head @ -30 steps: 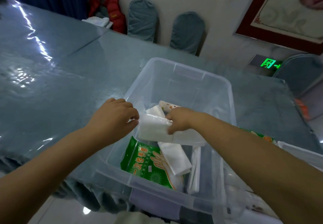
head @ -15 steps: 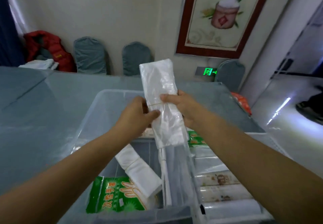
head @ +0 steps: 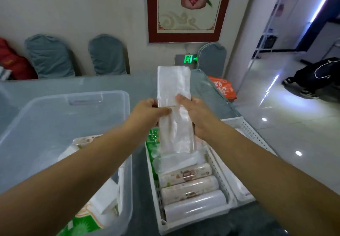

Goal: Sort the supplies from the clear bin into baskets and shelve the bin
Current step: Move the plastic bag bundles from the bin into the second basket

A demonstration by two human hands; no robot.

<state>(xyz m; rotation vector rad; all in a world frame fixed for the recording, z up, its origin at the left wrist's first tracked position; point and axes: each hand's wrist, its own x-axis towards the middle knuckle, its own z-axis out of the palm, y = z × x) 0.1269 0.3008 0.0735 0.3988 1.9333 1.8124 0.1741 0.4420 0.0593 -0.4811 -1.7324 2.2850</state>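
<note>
On the left of the blue-grey table [head: 55, 84] stands the clear bin [head: 46, 118], with a green printed packet [head: 81, 224] and white packets inside; its writing cannot be read. At centre, the left hand [head: 147, 113] pinches and the right hand [head: 197, 115] grips an upright bundle of clear plastic bags [head: 173, 107] above a white basket [head: 195, 215] of rolls [head: 187, 188]. Further right lies an orange bag [head: 221, 87] with unreadable print

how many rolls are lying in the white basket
3 clearly: two patterned rolls side by side mid-basket, one plain clear roll at the near end of the white basket. More may be hidden under the held plastic bag bundle.
</note>
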